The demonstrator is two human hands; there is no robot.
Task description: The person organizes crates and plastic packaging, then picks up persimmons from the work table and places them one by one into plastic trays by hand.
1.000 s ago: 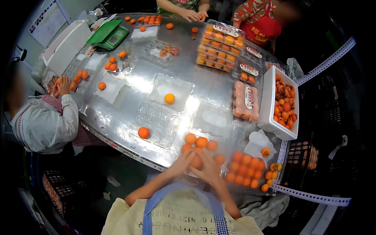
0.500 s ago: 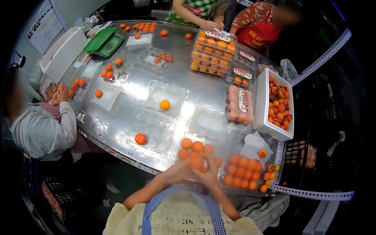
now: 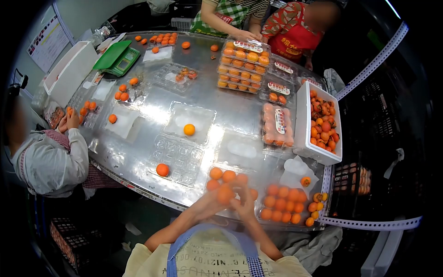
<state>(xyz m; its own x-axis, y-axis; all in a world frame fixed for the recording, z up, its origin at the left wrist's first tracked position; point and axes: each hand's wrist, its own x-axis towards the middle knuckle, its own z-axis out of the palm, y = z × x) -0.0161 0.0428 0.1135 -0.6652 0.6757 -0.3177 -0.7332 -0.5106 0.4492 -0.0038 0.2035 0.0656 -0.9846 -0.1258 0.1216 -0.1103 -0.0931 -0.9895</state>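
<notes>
A smooth orange persimmon [image 3: 225, 194] is held above the front of the metal table. My left hand [image 3: 206, 206] is closed around its left side, while my right hand [image 3: 244, 201] curls its fingers and thumb against its right side; both are slightly blurred. Beneath and behind them, a clear tray holds several persimmons [image 3: 229, 176], partly hidden by my hands. To the right lies a block of persimmons [image 3: 282, 203] in rows. A single persimmon [image 3: 162, 170] rests at the edge of an empty moulded tray [image 3: 177, 152].
A white foam box [image 3: 302, 122] of persimmons stands at the right, near loose fruit [image 3: 315, 207]. Filled clear packs [image 3: 243, 64] are stacked at the back. A green scale [image 3: 117, 58] sits back left. Co-workers stand at the left [image 3: 50, 154] and far side [image 3: 295, 34].
The view has shifted slightly. My hands still hold the persimmon together, and the right fingers have moved over its upper side.
</notes>
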